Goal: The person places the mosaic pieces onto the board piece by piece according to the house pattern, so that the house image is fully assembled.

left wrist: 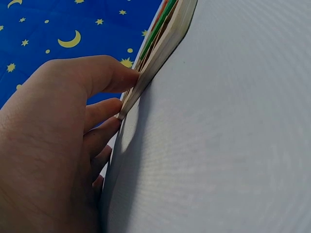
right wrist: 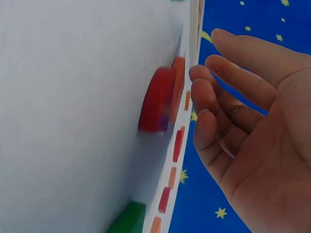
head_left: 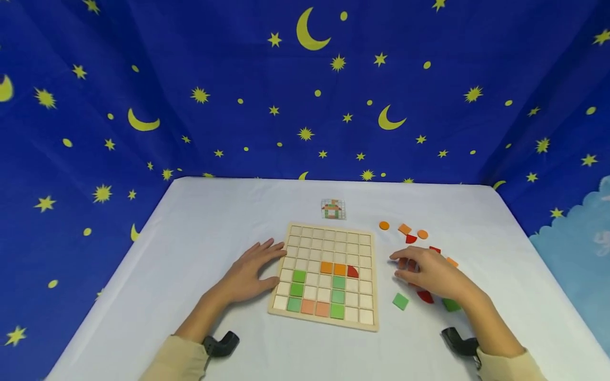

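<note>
On the board's (head_left: 311, 279) nine-o'clock edge, left hand (head_left: 245, 276) rests fingers-wide; right hand (head_left: 431, 272) loosely curled, wrist view revealing a gap to a red piece (right wrist: 156, 102).

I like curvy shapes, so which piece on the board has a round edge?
The red piece, just right of the two orange squares on the board. It alone has a curve; the other pieces there are squares.
</note>
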Tool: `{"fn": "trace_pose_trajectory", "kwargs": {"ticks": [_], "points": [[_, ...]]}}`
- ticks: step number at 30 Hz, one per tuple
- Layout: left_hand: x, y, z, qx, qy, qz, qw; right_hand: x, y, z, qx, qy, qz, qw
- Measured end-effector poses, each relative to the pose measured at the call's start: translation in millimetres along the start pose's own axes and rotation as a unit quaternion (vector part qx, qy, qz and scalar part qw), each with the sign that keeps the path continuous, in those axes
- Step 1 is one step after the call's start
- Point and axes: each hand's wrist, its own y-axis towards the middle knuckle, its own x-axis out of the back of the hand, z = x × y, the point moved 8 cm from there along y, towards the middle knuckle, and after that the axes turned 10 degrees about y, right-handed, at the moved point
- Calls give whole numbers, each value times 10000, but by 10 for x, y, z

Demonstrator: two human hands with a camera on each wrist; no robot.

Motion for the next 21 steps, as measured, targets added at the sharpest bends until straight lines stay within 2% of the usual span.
{"fn": "trace_pose_trajectory", "kwargs": {"ticks": [11, 17, 21], "points": [[-13, 69, -64, -83, 28, 115, 9999, 123, -109, -176, -173, -186, 99, 9996], [19, 22, -31, 25, 88, 122, 9999, 129, -90, -210, -193, 21, 397, 9990], [39, 0, -26, 1, 17, 100, 9999, 93, -91, -226, -352, 210, 755, 9963]]}}
